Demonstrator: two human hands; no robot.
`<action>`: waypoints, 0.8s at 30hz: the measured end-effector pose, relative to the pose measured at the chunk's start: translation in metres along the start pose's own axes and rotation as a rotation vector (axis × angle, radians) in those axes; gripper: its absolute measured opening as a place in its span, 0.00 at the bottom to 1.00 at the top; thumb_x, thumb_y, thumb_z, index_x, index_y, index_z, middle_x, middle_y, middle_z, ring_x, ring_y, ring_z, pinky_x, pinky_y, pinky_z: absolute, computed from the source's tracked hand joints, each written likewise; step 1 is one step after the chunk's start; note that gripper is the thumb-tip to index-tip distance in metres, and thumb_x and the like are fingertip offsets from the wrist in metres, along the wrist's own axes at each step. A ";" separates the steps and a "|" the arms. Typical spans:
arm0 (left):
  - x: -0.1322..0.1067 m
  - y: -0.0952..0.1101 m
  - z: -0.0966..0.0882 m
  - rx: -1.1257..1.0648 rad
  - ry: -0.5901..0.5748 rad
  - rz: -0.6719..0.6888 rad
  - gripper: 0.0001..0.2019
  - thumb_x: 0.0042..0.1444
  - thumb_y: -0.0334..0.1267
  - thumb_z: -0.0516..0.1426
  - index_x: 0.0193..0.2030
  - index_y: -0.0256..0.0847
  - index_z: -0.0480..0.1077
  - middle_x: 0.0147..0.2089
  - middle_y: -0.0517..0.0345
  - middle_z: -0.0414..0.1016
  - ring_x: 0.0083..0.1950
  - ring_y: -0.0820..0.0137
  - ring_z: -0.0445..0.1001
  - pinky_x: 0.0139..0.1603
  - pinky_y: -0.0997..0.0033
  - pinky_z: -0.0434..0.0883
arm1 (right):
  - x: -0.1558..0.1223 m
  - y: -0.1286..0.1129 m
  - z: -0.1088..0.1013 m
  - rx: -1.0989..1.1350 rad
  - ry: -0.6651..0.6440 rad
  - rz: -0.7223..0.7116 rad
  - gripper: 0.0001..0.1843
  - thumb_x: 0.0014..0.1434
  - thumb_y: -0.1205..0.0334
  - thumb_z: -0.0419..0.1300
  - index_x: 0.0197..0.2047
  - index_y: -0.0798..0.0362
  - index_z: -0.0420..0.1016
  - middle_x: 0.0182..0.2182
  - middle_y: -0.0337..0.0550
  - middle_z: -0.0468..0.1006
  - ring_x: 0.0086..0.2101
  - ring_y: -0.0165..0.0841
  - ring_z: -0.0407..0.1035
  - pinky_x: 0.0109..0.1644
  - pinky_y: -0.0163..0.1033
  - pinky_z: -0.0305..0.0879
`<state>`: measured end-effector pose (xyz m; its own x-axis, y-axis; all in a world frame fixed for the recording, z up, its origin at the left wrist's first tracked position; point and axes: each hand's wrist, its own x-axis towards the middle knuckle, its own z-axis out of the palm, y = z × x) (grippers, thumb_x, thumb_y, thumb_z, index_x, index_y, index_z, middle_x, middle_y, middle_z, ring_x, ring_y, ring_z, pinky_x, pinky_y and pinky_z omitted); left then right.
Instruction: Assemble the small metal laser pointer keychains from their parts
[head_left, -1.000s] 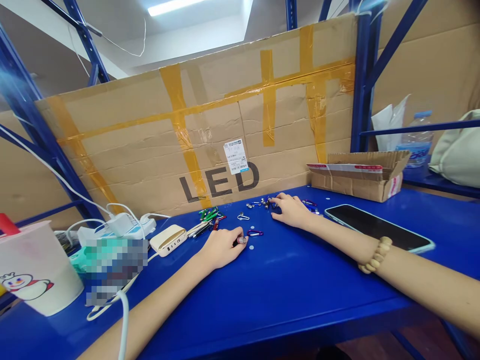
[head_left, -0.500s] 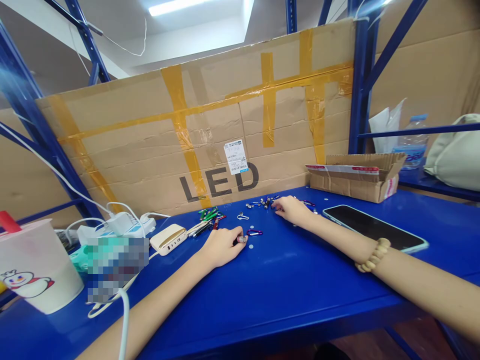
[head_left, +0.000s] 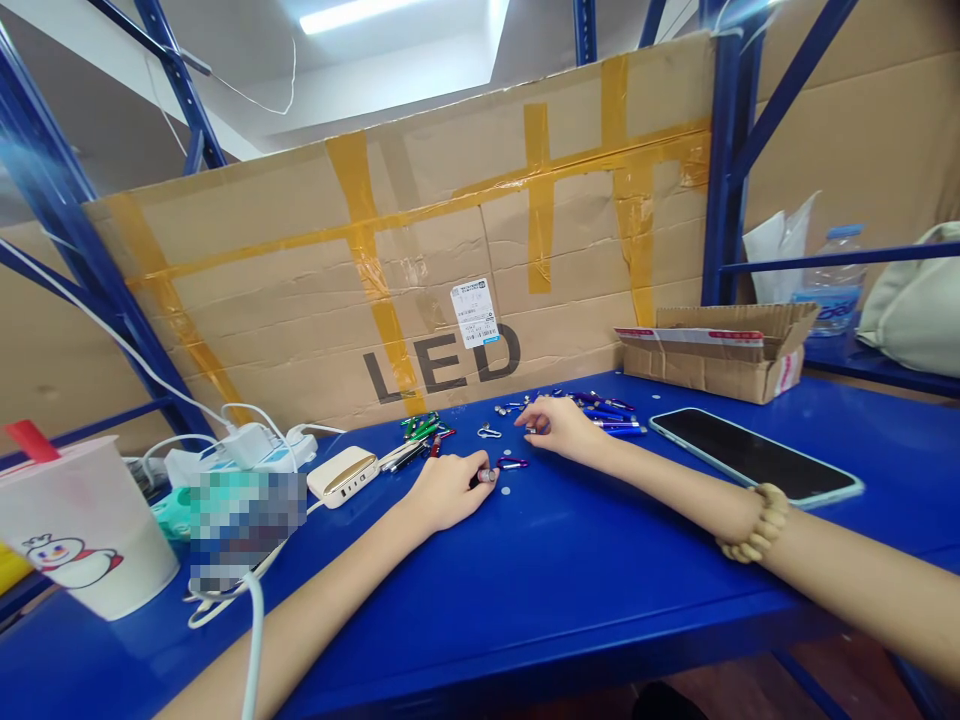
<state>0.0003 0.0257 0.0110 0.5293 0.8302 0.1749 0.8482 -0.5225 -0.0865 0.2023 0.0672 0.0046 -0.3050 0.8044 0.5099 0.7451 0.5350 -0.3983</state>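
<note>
While the left hand (head_left: 450, 492) rests on the blue tabletop (head_left: 592, 590), its fingers are curled closed around a short tube (head_left: 487, 476) whose silvery end shows at the fingertips, facing right. The right hand (head_left: 566, 430) is a little farther out and to the right; its thumb and fingers are drawn nearly together on a small shiny piece (head_left: 532, 430), too covered to name.

Just past those fingertips lie loose metal parts (head_left: 514, 408), and blue tubes (head_left: 619, 428) lie beside the right wrist. Beyond the left hand is a heap of green pieces (head_left: 420, 428).

The step in hand looks like a fine pinch of one tiny piece on the right, with the tube gripped on the left. As I judge it, the next move calls for a light but steady right-hand pinch, since so small a piece could slip, and for care around the purple carabiner (head_left: 513, 463) and the silver carabiner (head_left: 490, 432), both of which lie between the hands.
</note>
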 end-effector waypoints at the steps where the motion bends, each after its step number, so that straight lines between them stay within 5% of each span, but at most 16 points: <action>1: 0.000 0.000 0.000 0.002 -0.002 0.002 0.15 0.59 0.45 0.41 0.35 0.43 0.65 0.27 0.58 0.73 0.33 0.66 0.73 0.28 0.74 0.61 | -0.002 -0.006 0.001 0.026 0.003 -0.021 0.11 0.46 0.70 0.60 0.35 0.56 0.77 0.31 0.42 0.77 0.31 0.27 0.69 0.35 0.31 0.66; 8: 0.001 -0.002 0.003 0.013 0.007 0.012 0.14 0.59 0.45 0.42 0.35 0.44 0.65 0.29 0.58 0.75 0.33 0.65 0.74 0.29 0.73 0.62 | -0.013 -0.034 0.001 0.343 0.061 -0.023 0.08 0.47 0.64 0.61 0.33 0.53 0.78 0.29 0.39 0.78 0.29 0.27 0.69 0.34 0.33 0.66; 17: 0.000 -0.002 0.003 -0.147 0.056 -0.081 0.16 0.60 0.46 0.41 0.28 0.43 0.62 0.25 0.62 0.71 0.29 0.69 0.70 0.26 0.74 0.56 | -0.013 -0.041 0.008 0.873 -0.123 0.254 0.14 0.48 0.64 0.61 0.40 0.57 0.76 0.35 0.45 0.78 0.35 0.29 0.73 0.40 0.35 0.71; 24: 0.001 -0.004 0.006 -0.200 0.105 -0.233 0.16 0.58 0.43 0.43 0.24 0.41 0.62 0.26 0.61 0.72 0.31 0.69 0.70 0.26 0.73 0.54 | -0.016 -0.043 0.004 0.871 -0.204 0.282 0.15 0.44 0.60 0.65 0.37 0.57 0.77 0.27 0.41 0.78 0.27 0.24 0.70 0.35 0.30 0.69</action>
<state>-0.0023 0.0295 0.0054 0.3078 0.9128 0.2684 0.9202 -0.3573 0.1598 0.1733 0.0328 0.0107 -0.3405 0.9194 0.1968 0.1257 0.2519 -0.9595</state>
